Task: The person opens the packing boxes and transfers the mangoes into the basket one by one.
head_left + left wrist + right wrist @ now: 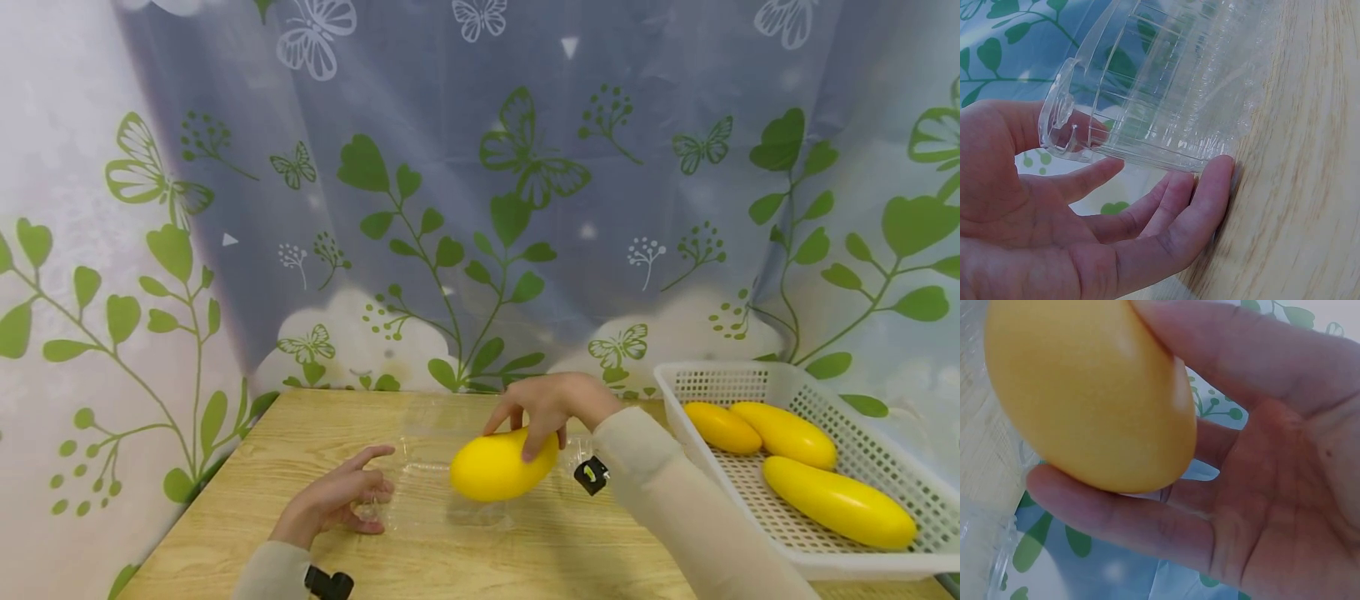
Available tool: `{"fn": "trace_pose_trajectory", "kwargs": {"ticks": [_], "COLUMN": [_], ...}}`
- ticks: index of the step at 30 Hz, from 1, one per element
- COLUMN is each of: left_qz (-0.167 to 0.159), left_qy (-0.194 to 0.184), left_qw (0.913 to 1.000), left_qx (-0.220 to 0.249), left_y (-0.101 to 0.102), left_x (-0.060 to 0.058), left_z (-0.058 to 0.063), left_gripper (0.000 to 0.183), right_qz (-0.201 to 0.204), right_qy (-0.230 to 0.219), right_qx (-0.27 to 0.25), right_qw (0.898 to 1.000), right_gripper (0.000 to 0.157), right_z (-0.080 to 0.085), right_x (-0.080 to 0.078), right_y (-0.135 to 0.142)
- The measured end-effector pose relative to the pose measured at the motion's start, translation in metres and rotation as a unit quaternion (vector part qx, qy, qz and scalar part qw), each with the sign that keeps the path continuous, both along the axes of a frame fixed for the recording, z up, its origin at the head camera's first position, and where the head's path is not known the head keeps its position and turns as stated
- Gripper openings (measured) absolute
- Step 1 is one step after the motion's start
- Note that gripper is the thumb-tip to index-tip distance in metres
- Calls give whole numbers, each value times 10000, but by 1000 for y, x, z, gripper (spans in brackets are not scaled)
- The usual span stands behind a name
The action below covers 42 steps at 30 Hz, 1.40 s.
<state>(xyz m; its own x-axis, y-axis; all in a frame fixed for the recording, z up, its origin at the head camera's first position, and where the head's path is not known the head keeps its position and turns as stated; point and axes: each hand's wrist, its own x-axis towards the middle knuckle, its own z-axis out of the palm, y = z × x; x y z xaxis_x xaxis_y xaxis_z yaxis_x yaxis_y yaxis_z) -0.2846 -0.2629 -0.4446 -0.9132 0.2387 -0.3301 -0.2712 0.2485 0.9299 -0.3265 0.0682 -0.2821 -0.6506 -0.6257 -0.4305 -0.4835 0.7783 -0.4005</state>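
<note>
A smooth yellow mango [495,468] hangs tilted over a clear plastic box [420,508] on the table. My right hand [551,406] holds it from above by its right end, thumb on the near side and fingers around the far side. The right wrist view shows the mango [1091,394] between thumb and fingers, apart from the palm. At the box's left end, my left hand [341,497] has its fingers loosely bent. In the left wrist view, its fingertips touch or nearly touch the end wall of the box [1154,119], low by the tabletop.
To the right stands a white perforated plastic basket [750,492] with 3 more yellow mangoes [840,500] in it. The wood-grain table [225,492] ends at a curtain [450,250] printed with leaves and butterflies. Small black devices [592,475] are worn at both wrists.
</note>
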Motion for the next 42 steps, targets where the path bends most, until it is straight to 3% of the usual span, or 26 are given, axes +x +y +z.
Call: {"fn": "trace_pose_trajectory", "kwargs": {"ticks": [33, 42], "left_qz": [67, 31], "left_qy": [-41, -83], "left_qw": [10000, 10000], "left_qx": [-28, -13], "left_y": [2, 3], "left_x": [-3, -3], "left_z": [-1, -1], "left_gripper": [69, 67], "right_qz": [3, -18], "right_qy": [114, 133], "right_qx": [-95, -104], "right_qw": [9999, 9999], "right_gripper": [62, 62], "right_z": [15, 13], "right_x": [10, 10], "right_y": [23, 31]}}
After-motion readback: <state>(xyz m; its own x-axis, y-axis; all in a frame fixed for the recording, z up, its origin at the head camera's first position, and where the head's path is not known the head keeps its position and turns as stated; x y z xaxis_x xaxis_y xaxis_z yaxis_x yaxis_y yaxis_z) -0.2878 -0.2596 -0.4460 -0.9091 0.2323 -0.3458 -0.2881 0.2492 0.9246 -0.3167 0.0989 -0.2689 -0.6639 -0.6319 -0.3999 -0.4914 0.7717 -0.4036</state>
